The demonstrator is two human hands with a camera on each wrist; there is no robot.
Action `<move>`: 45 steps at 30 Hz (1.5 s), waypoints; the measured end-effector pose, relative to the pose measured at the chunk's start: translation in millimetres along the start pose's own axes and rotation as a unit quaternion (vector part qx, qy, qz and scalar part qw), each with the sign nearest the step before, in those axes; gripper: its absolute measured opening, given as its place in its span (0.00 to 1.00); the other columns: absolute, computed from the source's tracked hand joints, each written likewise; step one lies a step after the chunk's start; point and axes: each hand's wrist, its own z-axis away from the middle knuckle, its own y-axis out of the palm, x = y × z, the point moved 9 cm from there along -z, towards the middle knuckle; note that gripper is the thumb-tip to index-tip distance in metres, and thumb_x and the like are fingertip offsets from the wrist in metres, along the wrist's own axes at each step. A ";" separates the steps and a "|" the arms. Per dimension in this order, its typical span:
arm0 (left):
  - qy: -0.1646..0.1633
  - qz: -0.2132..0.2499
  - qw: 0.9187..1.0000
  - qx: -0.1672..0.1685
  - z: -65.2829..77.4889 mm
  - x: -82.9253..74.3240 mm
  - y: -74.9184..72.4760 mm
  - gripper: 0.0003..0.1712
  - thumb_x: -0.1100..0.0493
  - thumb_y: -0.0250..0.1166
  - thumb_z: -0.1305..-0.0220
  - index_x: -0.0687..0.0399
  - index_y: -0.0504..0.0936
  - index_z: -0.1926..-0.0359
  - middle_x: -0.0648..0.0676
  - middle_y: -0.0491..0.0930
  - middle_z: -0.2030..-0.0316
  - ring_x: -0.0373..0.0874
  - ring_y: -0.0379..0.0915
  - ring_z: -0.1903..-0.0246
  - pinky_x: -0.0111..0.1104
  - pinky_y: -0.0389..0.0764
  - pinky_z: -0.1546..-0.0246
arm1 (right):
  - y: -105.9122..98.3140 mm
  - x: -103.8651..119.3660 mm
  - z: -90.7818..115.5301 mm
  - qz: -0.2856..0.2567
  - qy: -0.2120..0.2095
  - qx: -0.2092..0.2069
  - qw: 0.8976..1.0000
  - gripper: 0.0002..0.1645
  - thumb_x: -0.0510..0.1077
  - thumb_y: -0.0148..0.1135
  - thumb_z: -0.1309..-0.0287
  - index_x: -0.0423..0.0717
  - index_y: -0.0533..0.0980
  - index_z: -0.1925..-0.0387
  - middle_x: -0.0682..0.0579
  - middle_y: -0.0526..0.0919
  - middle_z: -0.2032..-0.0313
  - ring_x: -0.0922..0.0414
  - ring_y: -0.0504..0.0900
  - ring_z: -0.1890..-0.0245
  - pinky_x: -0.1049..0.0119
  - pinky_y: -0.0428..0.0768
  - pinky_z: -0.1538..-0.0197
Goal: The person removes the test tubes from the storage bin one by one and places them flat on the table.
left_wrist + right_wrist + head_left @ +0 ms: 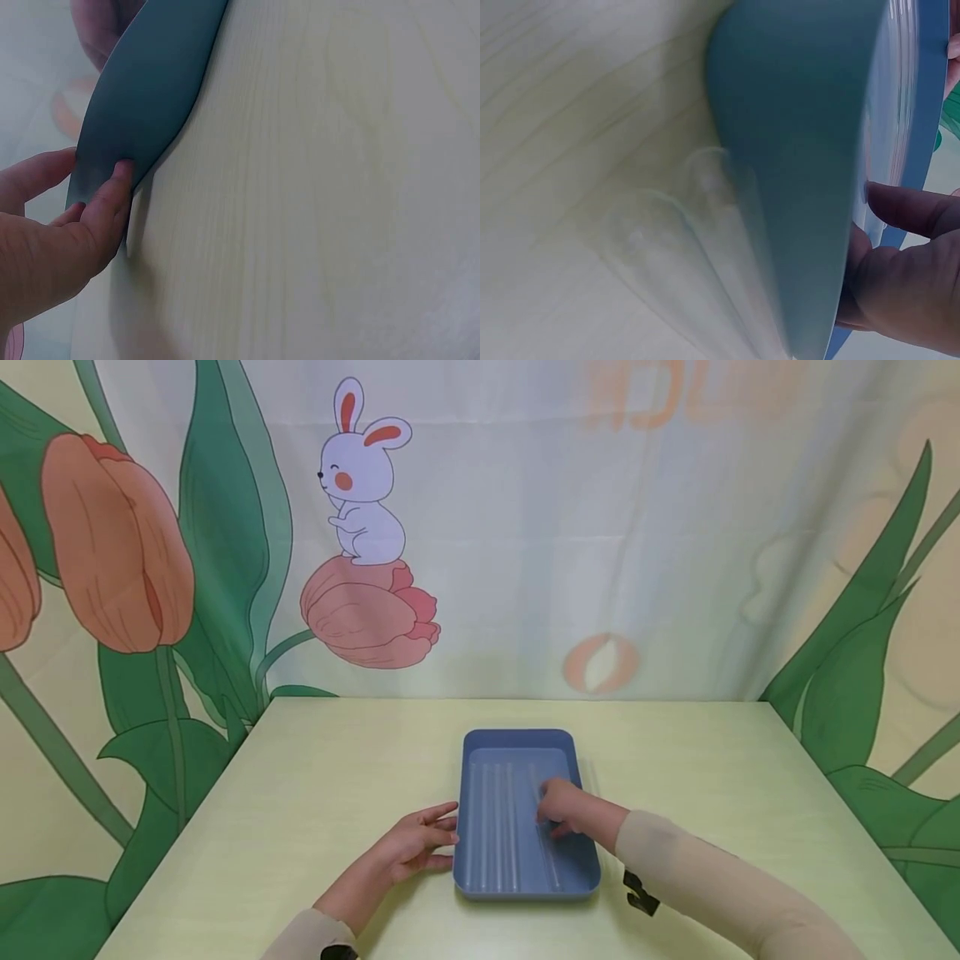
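Note:
A blue rectangular tray stands on the table. My left hand rests its fingertips on the tray's left outer wall; in the left wrist view its fingers lie nearly straight along that wall. Inside the tray, several clear test tubes lie side by side along the left. My right hand reaches over the right wall and pinches another clear test tube, lying slightly slanted near the tray floor. The right wrist view shows the thumb bent inside the tray; the wall hides part of the grip.
Two clear round-ended test tubes lie on the table close outside the tray's right wall. The pale wood-grain table ends at a curtain printed with tulips and a rabbit.

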 end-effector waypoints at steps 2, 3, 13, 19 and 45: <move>0.001 0.000 1.000 0.000 -0.2 -0.3 -0.5 0.42 0.70 0.57 0.30 0.66 0.50 0.20 0.73 0.53 0.23 0.47 0.75 0.38 0.38 0.85 0.50 | -1.9 21.9 31.9 0.000 0.013 -0.013 1.000 0.47 0.24 0.60 0.44 0.29 0.55 0.24 0.27 0.63 0.30 0.42 0.77 0.47 0.53 0.87 0.61; 0.001 0.000 1.000 0.001 -0.3 -0.6 -0.4 0.42 0.70 0.57 0.30 0.66 0.50 0.20 0.73 0.53 0.23 0.47 0.75 0.38 0.39 0.85 0.50 | -2.2 29.4 42.3 0.000 0.013 -0.018 1.000 0.45 0.24 0.58 0.43 0.27 0.55 0.25 0.26 0.64 0.31 0.42 0.77 0.47 0.55 0.87 0.61; 0.003 -0.005 1.000 0.002 -0.4 -0.8 -0.8 0.41 0.70 0.57 0.30 0.66 0.51 0.20 0.73 0.54 0.23 0.49 0.74 0.37 0.40 0.84 0.48 | -2.8 43.7 63.2 -0.081 0.022 -0.006 0.996 0.43 0.22 0.52 0.42 0.28 0.56 0.25 0.24 0.72 0.39 0.46 0.76 0.51 0.66 0.80 0.68; 0.002 -0.005 1.000 -0.001 0.0 -1.1 -1.1 0.41 0.70 0.57 0.30 0.66 0.51 0.20 0.73 0.53 0.23 0.50 0.74 0.36 0.41 0.84 0.47 | -5.1 44.4 63.4 -0.116 0.018 0.004 0.993 0.42 0.24 0.49 0.40 0.31 0.55 0.23 0.24 0.72 0.36 0.47 0.76 0.46 0.66 0.80 0.69; -0.003 0.001 1.000 -0.005 0.2 -0.6 0.4 0.41 0.71 0.56 0.30 0.67 0.51 0.20 0.73 0.54 0.23 0.48 0.75 0.38 0.42 0.84 0.46 | -32.1 66.3 85.0 -0.155 -0.051 0.040 0.986 0.42 0.25 0.52 0.35 0.31 0.52 0.22 0.49 0.73 0.57 0.48 0.77 0.47 0.59 0.87 0.57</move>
